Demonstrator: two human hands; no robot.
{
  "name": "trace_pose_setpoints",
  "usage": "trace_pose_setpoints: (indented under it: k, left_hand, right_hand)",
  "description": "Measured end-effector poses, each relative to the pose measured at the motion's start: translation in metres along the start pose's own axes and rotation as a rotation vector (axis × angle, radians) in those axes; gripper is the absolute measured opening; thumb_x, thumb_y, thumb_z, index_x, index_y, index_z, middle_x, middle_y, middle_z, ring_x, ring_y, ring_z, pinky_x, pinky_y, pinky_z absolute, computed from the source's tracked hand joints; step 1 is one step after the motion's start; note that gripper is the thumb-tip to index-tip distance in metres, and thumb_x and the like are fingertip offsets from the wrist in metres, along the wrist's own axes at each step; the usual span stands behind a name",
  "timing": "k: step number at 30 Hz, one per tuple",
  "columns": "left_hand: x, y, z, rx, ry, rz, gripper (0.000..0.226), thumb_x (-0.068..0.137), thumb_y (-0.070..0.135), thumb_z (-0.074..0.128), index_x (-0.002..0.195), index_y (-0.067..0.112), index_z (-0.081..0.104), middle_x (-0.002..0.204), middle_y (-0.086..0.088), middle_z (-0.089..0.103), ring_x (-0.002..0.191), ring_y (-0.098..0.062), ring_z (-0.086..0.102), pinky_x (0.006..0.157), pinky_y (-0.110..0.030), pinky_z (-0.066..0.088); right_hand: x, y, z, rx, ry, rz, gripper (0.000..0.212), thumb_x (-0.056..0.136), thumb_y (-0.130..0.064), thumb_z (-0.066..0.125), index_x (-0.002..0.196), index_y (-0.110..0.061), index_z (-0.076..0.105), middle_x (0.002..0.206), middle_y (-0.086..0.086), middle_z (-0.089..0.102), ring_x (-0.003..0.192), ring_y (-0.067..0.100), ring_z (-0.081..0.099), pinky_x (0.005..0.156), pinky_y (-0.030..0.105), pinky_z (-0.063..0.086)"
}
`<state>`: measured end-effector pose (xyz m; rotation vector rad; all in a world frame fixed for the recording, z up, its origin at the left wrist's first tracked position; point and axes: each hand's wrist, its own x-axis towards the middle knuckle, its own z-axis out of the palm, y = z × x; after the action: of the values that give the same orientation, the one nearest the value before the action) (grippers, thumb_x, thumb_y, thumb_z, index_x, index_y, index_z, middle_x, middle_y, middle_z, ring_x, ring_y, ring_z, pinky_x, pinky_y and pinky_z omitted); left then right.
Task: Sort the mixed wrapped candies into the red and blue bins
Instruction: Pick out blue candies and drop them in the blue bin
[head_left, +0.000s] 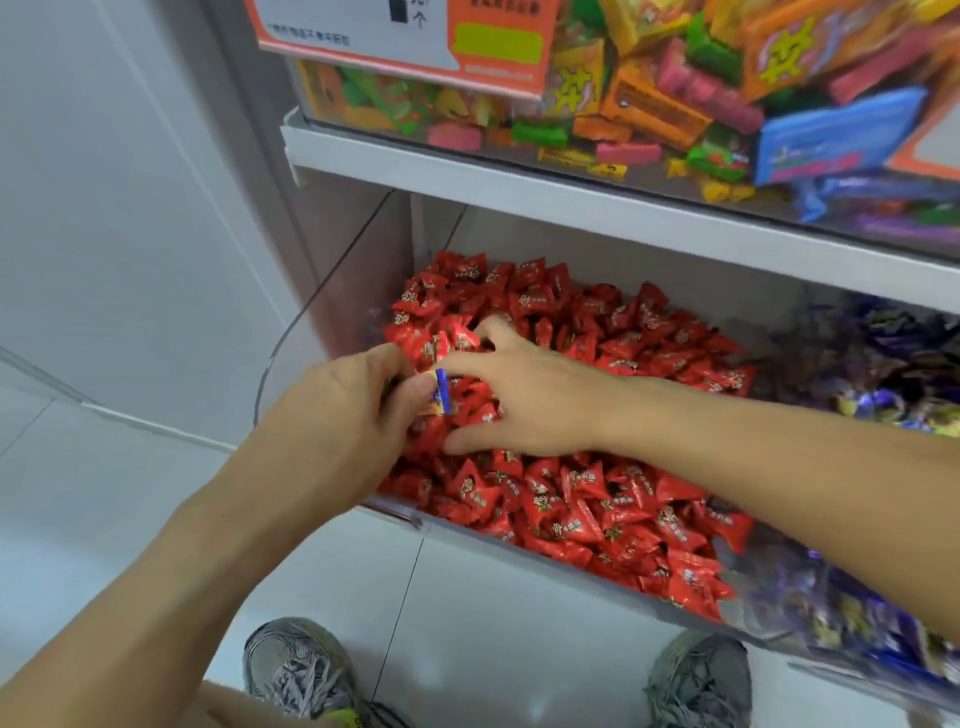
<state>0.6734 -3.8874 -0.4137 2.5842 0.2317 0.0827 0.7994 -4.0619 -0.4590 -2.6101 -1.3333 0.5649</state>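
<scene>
Over the near-left part of the red bin (332, 512), our two hands meet above the heap of red candies (582, 512). Our left hand (337, 410) pinches a blue-wrapped candy (442, 391) between thumb and curled fingers; it stands roughly upright, right between both hands. Our right hand (524, 400) lies spread, fingers straight, resting on the red pile and holding nothing we can see. Well to the right sits the blue bin (857, 670) of blue and purple candies. We judge that the stray must travel rightward, across our right arm.
</scene>
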Motion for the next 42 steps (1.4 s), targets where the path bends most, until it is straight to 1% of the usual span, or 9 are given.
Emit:
trace_pose_setpoints:
  k: [8, 11, 16, 19, 25, 28, 32, 39, 42]
  left_hand:
    - [-0.011, 0.007, -0.007, -0.021, -0.001, -0.039, 0.028, 0.095, 0.048, 0.043, 0.075, 0.03, 0.052, 0.059, 0.007, 0.055, 0.06, -0.001, 0.052, 0.05, -0.017, 0.033]
    - [-0.013, 0.01, -0.015, -0.047, 0.014, -0.045, 0.039, 0.095, 0.052, 0.039, 0.081, 0.02, 0.058, 0.068, 0.0, 0.063, 0.066, -0.012, 0.058, 0.061, -0.032, 0.045]
    - [-0.027, 0.004, -0.038, -0.218, 0.127, -0.166, 0.052, 0.098, 0.053, 0.04, 0.074, 0.012, 0.061, 0.063, -0.011, 0.061, 0.058, -0.025, 0.055, 0.062, -0.036, 0.045]
    - [-0.038, 0.003, -0.047, -0.22, 0.135, -0.227, 0.058, 0.095, 0.059, 0.04, 0.069, 0.012, 0.06, 0.06, -0.02, 0.056, 0.051, -0.02, 0.045, 0.056, -0.032, 0.036]
    - [-0.06, -0.008, -0.054, -0.25, 0.115, -0.229, 0.048, 0.094, 0.057, 0.047, 0.076, 0.015, 0.06, 0.057, -0.009, 0.057, 0.038, -0.006, 0.045, 0.049, -0.028, 0.031]
    - [-0.07, -0.012, -0.056, -0.267, 0.108, -0.22, 0.045, 0.094, 0.055, 0.048, 0.081, 0.014, 0.061, 0.06, -0.008, 0.058, 0.037, -0.003, 0.045, 0.048, -0.027, 0.03]
    - [-0.077, -0.014, -0.054, -0.263, 0.093, -0.189, 0.044, 0.094, 0.055, 0.048, 0.081, 0.015, 0.06, 0.06, -0.006, 0.06, 0.035, -0.003, 0.045, 0.048, -0.026, 0.029]
    - [-0.082, -0.006, -0.031, -0.454, 0.003, -0.15, 0.039, 0.097, 0.049, 0.052, 0.085, 0.012, 0.056, 0.06, -0.005, 0.058, 0.038, -0.008, 0.048, 0.051, -0.025, 0.04]
    - [-0.078, 0.021, -0.009, -0.706, -0.13, -0.079, 0.031, 0.099, 0.039, 0.054, 0.091, 0.009, 0.055, 0.062, -0.007, 0.056, 0.043, -0.014, 0.049, 0.042, -0.022, 0.038]
  right_hand:
    - [-0.071, -0.027, -0.056, -0.056, -0.166, 0.06, 0.098, 0.069, -0.057, 0.083, 0.145, -0.06, 0.021, 0.156, -0.011, 0.012, 0.135, 0.019, 0.035, 0.109, 0.041, 0.041]
    - [-0.066, -0.025, -0.024, -0.101, -0.262, -0.061, 0.08, 0.083, -0.056, 0.071, 0.148, -0.058, 0.024, 0.163, -0.01, 0.001, 0.142, 0.023, 0.021, 0.114, 0.049, 0.034]
    - [-0.063, -0.029, -0.041, -0.272, -0.268, 0.14, 0.045, 0.099, -0.043, 0.054, 0.143, -0.047, 0.046, 0.153, 0.001, 0.035, 0.134, 0.029, 0.04, 0.109, 0.049, 0.04]
    - [-0.041, -0.06, -0.041, -0.078, 0.006, -0.001, 0.04, 0.102, -0.042, 0.047, 0.14, -0.031, 0.054, 0.137, 0.006, 0.052, 0.128, 0.027, 0.048, 0.108, 0.045, 0.041]
    - [-0.012, -0.082, 0.009, -0.037, -0.122, -0.101, 0.04, 0.107, -0.044, 0.033, 0.144, -0.042, 0.048, 0.16, -0.01, 0.031, 0.152, 0.017, 0.011, 0.12, 0.059, 0.011]
    - [-0.02, -0.06, 0.004, -0.099, -0.052, -0.077, 0.041, 0.097, -0.042, 0.059, 0.138, -0.042, 0.056, 0.149, -0.004, 0.045, 0.143, 0.02, 0.029, 0.114, 0.052, 0.03]
    - [-0.025, -0.062, -0.015, -0.117, 0.019, 0.048, 0.034, 0.093, -0.04, 0.066, 0.125, -0.031, 0.069, 0.135, -0.003, 0.06, 0.133, 0.021, 0.045, 0.11, 0.043, 0.038]
    - [-0.084, -0.106, -0.018, 0.425, 0.366, -0.004, 0.021, 0.095, -0.035, 0.066, 0.114, -0.028, 0.072, 0.107, -0.013, 0.071, 0.097, 0.004, 0.066, 0.089, 0.024, 0.053]
    - [-0.115, -0.112, -0.004, 0.696, 0.412, -0.064, 0.036, 0.086, -0.019, 0.078, 0.12, -0.02, 0.066, 0.109, 0.004, 0.07, 0.076, 0.022, 0.068, 0.077, 0.038, 0.058]
